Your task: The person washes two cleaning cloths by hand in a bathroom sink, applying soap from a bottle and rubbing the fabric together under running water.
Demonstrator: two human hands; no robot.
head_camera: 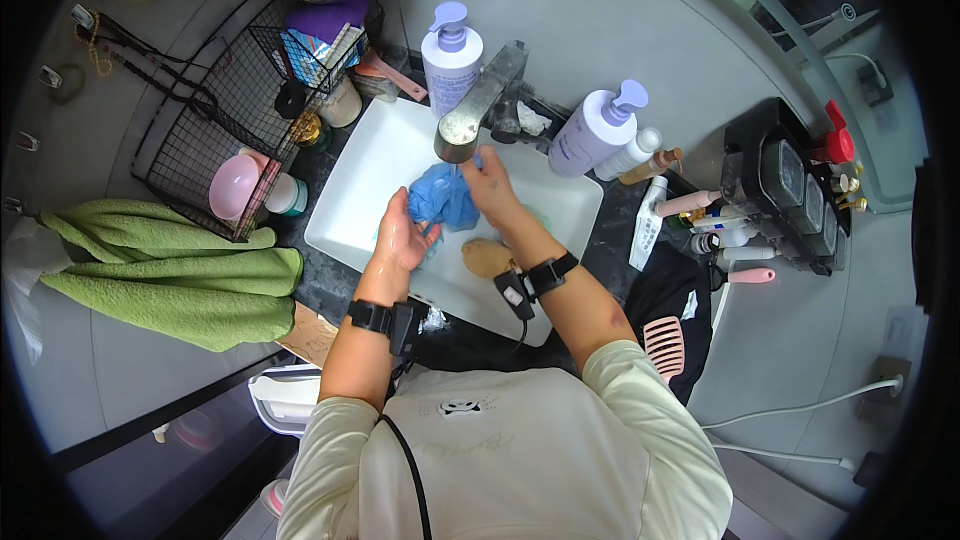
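A crumpled blue bundle (444, 197) of thin, wet-looking material, cloth or plastic, is held under the faucet (480, 101) above the white sink (346, 187). My left hand (405, 236) is turned palm up and wet, supporting the bundle from its left and near side. From the right, my right hand (493, 191) grips its upper edge; some fingertips are hidden behind the faucet head and the bundle. A tan, rounded object (486, 258), possibly a sponge, lies in the basin below my right forearm. Pale greenish material shows partly in the basin behind my hands.
Lilac-topped pump bottles (452, 64) (596, 131) stand behind the sink. At left are a black wire basket (199, 120), a pink bowl (234, 186) and a green towel (187, 277). Toothpaste (649, 225), a black organizer (780, 187) and a pink hairbrush (664, 347) sit at right.
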